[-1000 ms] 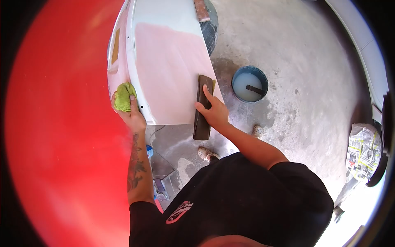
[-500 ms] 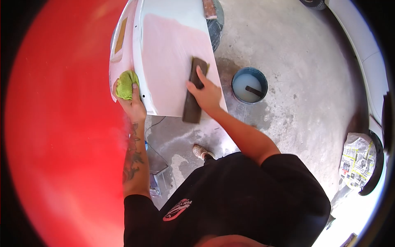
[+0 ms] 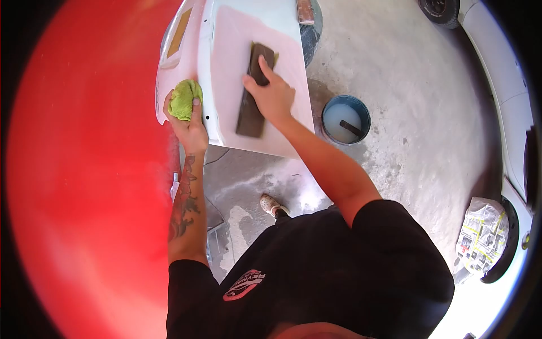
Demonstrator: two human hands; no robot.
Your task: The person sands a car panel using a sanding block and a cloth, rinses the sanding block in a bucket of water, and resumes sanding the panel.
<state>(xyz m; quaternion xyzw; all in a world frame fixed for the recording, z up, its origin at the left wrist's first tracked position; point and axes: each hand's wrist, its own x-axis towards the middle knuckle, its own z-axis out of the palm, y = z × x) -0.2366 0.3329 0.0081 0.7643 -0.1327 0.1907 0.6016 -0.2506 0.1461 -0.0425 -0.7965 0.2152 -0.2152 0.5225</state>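
A white and pink panel [image 3: 226, 93] extends from the top of the view, with a raised edge along its left side. On its flat face lies a long dark block [image 3: 248, 113], tilted, with a strip of yellowish sheet showing at its right edge. My right hand [image 3: 272, 93] grips this block from the right, thumb and a finger on top. At the panel's left edge my left hand [image 3: 189, 127] is closed around a crumpled green cloth [image 3: 184, 100], close to a small dark hole in the panel.
A blue bucket [image 3: 346, 120] of cloudy liquid, with a dark strip in it, stands on the concrete floor [image 3: 395, 113]. A large red surface [image 3: 90, 169] fills the left. At right are a white car body [image 3: 502, 79] and a newspaper-patterned covering [image 3: 484, 234].
My right hand and the dark block have moved up and left across the panel. The panel sits slightly further right and higher in view; my left hand still holds the cloth.
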